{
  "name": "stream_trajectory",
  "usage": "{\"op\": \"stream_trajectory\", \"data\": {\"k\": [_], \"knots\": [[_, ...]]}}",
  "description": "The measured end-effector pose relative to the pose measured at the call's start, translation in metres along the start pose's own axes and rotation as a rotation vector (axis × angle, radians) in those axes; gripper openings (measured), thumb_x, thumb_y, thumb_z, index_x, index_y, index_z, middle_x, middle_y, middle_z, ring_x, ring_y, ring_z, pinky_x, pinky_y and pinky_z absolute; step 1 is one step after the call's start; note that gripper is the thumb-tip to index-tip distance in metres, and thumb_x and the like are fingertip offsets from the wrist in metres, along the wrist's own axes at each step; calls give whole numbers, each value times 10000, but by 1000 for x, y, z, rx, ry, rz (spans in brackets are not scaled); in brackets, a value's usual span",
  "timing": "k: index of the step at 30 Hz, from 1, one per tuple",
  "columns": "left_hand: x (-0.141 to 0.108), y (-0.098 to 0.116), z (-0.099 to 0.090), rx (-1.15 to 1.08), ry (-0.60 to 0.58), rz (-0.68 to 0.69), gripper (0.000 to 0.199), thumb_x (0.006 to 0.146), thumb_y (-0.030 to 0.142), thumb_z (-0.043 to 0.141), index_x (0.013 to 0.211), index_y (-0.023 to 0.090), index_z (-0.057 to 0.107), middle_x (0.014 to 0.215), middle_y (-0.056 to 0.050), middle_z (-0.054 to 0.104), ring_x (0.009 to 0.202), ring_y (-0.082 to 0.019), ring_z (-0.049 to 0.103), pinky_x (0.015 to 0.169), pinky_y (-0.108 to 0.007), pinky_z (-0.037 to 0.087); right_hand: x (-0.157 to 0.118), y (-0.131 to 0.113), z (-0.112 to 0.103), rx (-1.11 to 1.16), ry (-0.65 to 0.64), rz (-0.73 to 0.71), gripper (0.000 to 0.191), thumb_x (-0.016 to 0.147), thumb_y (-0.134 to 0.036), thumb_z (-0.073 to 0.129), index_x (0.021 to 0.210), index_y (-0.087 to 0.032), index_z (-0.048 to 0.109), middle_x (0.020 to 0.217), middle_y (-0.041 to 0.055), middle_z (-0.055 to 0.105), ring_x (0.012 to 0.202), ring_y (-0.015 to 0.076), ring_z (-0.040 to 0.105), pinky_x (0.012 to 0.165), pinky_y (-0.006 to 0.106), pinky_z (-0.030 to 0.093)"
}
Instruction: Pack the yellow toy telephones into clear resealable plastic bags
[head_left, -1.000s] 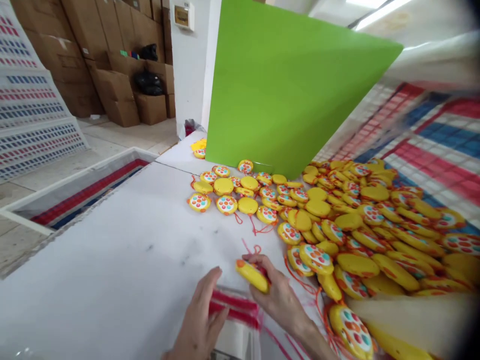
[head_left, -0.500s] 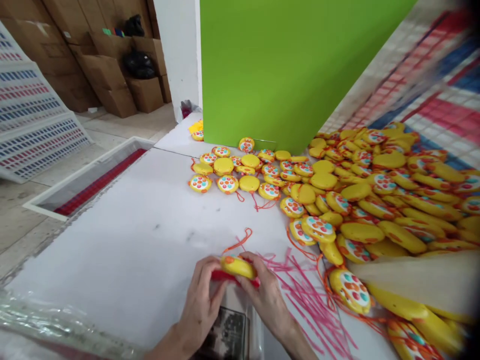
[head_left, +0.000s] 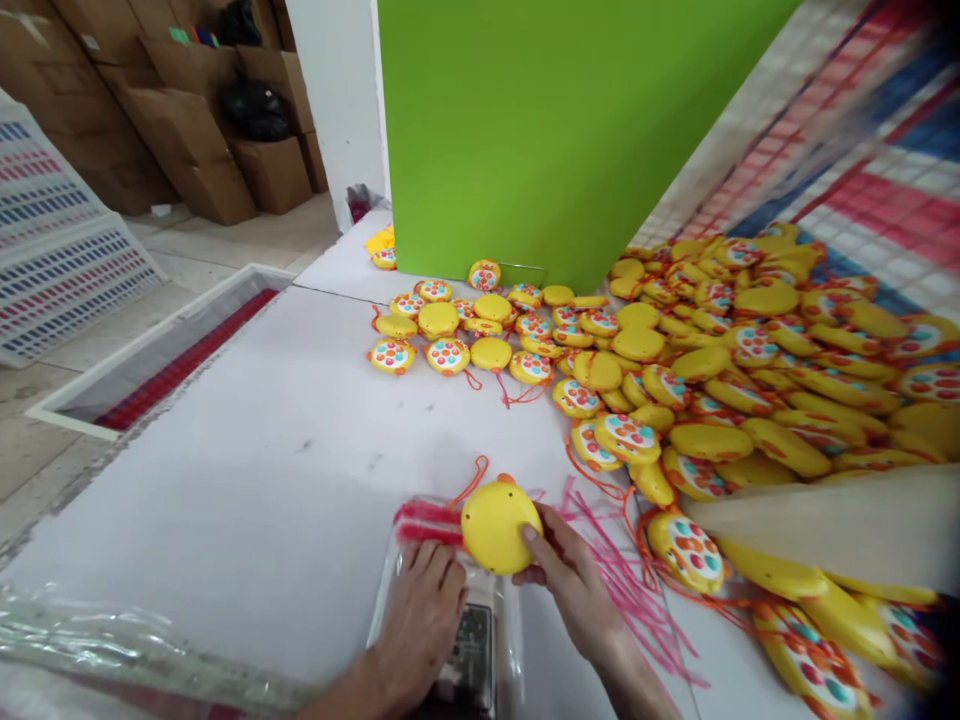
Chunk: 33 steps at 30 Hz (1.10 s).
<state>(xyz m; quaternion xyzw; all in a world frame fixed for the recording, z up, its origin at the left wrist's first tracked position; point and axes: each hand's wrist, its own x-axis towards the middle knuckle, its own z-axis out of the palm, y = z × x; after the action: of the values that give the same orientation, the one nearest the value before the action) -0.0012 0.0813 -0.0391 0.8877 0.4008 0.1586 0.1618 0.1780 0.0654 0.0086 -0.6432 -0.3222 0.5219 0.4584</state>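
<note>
My right hand (head_left: 570, 575) grips a round yellow toy (head_left: 496, 527) by its right side, thumb on the plain yellow face; an orange cord loop (head_left: 472, 478) extends from near its upper left. Left of it, my left hand (head_left: 427, 610) lies palm down at the lower edge of a red and pink bundle (head_left: 427, 522), fingers bent; whether it pinches anything is hidden. Under my left hand is a clear plastic tray (head_left: 511, 640) with a dark rectangular item (head_left: 474, 640) in it. Pink strips (head_left: 637, 590) are scattered right of my right hand.
Many yellow toys (head_left: 765, 400) are heaped on the right of the white table (head_left: 247, 460), with loose rows at the back before a green panel (head_left: 570, 130). Clear plastic wrap (head_left: 150, 650) lies front left. Beyond are a white-rimmed bin (head_left: 82, 425) and cardboard boxes (head_left: 270, 175).
The toy has turned from edge-on to show its plain yellow face and is now in my right hand only. My left hand has let go of it and moved down onto the tray. The view has shifted slightly.
</note>
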Motion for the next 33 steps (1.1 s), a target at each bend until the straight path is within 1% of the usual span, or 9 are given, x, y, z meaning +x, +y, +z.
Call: {"op": "stream_trajectory", "data": {"k": [4,8,12,16,18,21,26,29,33], "knots": [[-7,-8,-7,-252,37,-133,226,783,74,481,983,171,519,913,-54,578,847,-214,512,752,-370,455,-14,-3,-8,-41,-33,18,564,759,-506,578,1197,-166,478,1112,96,553,851,201,573,596,302,558],[-7,-14,-12,-332,83,-86,436,804,61,415,1222,186,429,989,-61,602,873,-199,527,782,-360,451,-28,-6,-15,-144,-275,14,464,761,-404,616,1154,-182,508,982,59,602,813,189,580,577,269,524],[-2,-14,-15,-352,8,16,253,829,104,412,985,184,594,875,-48,623,812,-190,532,738,-335,446,-40,-8,-17,-125,-416,31,423,798,-391,584,1161,-187,514,967,55,605,797,179,581,607,278,520],[-4,-12,-8,-239,41,58,225,834,87,378,808,149,593,829,-61,610,779,-198,524,709,-349,442,-39,-10,-3,58,-198,42,536,819,-433,545,1289,-232,385,1158,75,541,964,209,569,722,320,543],[-8,-10,-4,-151,68,95,228,844,76,368,840,139,587,866,-74,614,817,-212,531,741,-373,441,-34,-10,10,44,-121,-17,598,840,-457,497,1353,-247,274,1151,78,539,832,178,608,697,326,554],[-11,-5,-7,-65,135,156,223,868,85,367,862,137,584,877,-74,625,849,-219,545,809,-402,426,-28,-5,25,-276,-138,-168,565,876,-436,423,1373,-231,247,1062,78,597,666,151,616,675,324,556],[-15,-3,-36,-113,233,175,238,904,184,411,731,170,574,724,-23,619,719,-170,542,755,-338,430,-32,13,18,-732,-111,-371,497,885,-389,387,1355,-237,331,1153,89,604,1022,216,596,860,340,506],[-20,-11,-56,-291,286,48,177,888,171,433,793,178,582,785,-28,622,778,-159,552,774,-309,438,-38,16,8,-837,-97,-357,506,898,-414,341,1367,-225,319,1102,102,626,945,219,629,848,358,513],[-20,-23,-68,-605,184,-425,179,870,314,466,954,192,567,837,-30,641,764,-161,591,630,-232,466,-43,13,3,-849,-100,-340,461,898,-409,349,1327,-248,397,941,78,673,833,227,653,803,352,527]]}}
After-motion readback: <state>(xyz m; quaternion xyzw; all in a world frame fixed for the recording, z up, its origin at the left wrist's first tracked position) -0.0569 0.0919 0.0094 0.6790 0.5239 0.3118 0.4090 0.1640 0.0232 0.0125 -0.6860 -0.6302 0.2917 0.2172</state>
